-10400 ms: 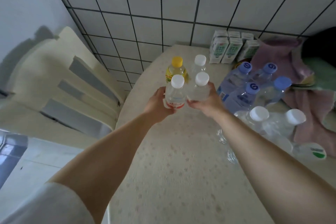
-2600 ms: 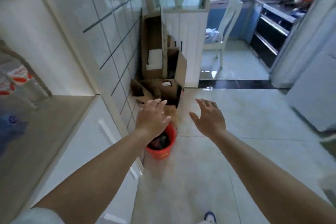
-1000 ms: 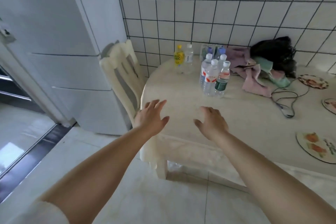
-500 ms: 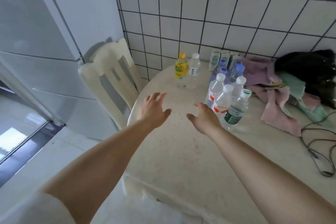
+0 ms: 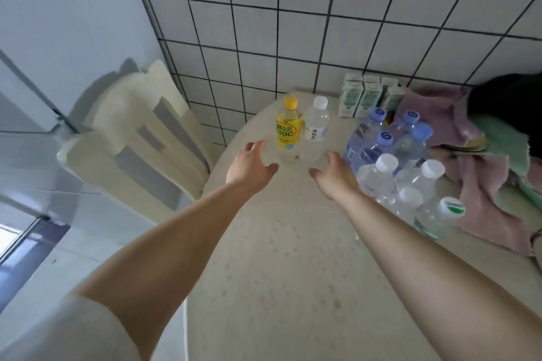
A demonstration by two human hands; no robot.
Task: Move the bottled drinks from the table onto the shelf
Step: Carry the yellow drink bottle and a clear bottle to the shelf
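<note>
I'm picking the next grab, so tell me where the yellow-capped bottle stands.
In the head view, the yellow-capped bottle stands upright on the table's far left part, beside the white-capped bottle, just beyond the open left hand.

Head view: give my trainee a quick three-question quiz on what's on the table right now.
1. True or false: the left hand is gripping the yellow-capped bottle.
2. Which stands right beside that bottle? A) white-capped clear bottle B) a mug C) a can
3. Fill in: the small cartons stand against the tiled ____.

Key: 1 false, both it and the right hand are open and empty, short of the bottles; 2 A; 3 wall.
</note>
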